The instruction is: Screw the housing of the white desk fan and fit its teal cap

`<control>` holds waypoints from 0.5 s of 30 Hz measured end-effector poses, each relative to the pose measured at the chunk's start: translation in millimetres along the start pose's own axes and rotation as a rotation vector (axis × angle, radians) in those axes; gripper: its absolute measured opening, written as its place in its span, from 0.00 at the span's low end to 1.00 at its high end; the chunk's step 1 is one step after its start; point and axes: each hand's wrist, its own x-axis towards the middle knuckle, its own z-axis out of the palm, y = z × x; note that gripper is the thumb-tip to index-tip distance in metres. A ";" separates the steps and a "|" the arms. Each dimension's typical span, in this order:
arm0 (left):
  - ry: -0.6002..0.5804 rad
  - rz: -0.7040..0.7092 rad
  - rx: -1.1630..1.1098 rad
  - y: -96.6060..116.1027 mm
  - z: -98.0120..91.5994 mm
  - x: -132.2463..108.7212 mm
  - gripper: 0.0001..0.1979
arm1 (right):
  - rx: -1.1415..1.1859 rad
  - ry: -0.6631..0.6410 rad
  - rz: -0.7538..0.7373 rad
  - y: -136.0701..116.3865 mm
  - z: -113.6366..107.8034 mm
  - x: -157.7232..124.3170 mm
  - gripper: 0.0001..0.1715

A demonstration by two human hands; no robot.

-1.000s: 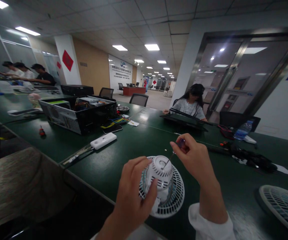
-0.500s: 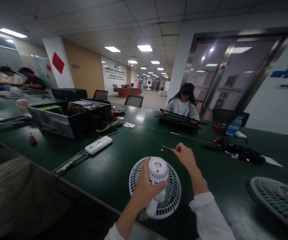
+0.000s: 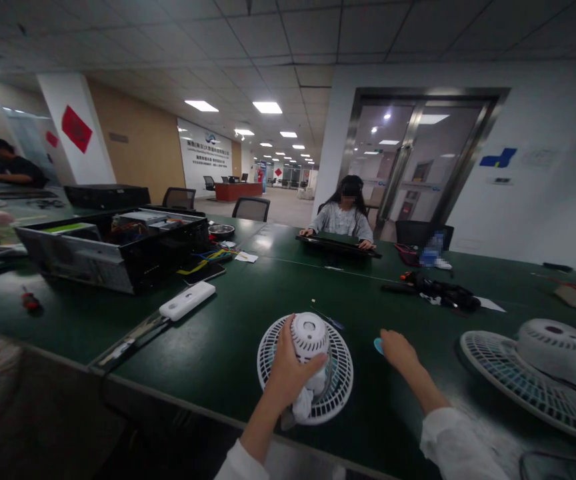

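**Desk-fan motor unit, held on the dark green table.** You clench the white vented plastic motor housing [image 3: 309,337] in your left hand [image 3: 295,377], fingers wrapped around its side. A crumpled white cloth [image 3: 304,405] shows at its lower end. The housing stands in the middle of the round white plastic fan guard [image 3: 347,373], which lies flat on the dark green table [image 3: 218,347]. You cannot tell from this view whether the two are still fastened.

**State of the work.** The housing appears whole, with no casing piece lying apart. A tiny pale speck [image 3: 313,301] lies near the tip of the slim blue-handled screwdriver [image 3: 331,321], but it is too small to identify.

**Change from the earlier frames.** Your right hand [image 3: 402,353] no longer holds that screwdriver at the housing; it has released it onto the table. The hand now sits to the right of the guard, its fingertips at a small light-blue disc [image 3: 378,345]. Whether they are gripping the disc cannot be told.

**Surroundings.** A second white fan [image 3: 513,373] lies to your right. Farther left are a white power bank [image 3: 187,300] and an open black computer case [image 3: 113,257].
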 end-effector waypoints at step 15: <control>0.027 0.073 0.012 0.3 -0.2 -1.1 0.43 | 0.083 0.151 -1.122 -129.3 -120.0 -49.8 0.10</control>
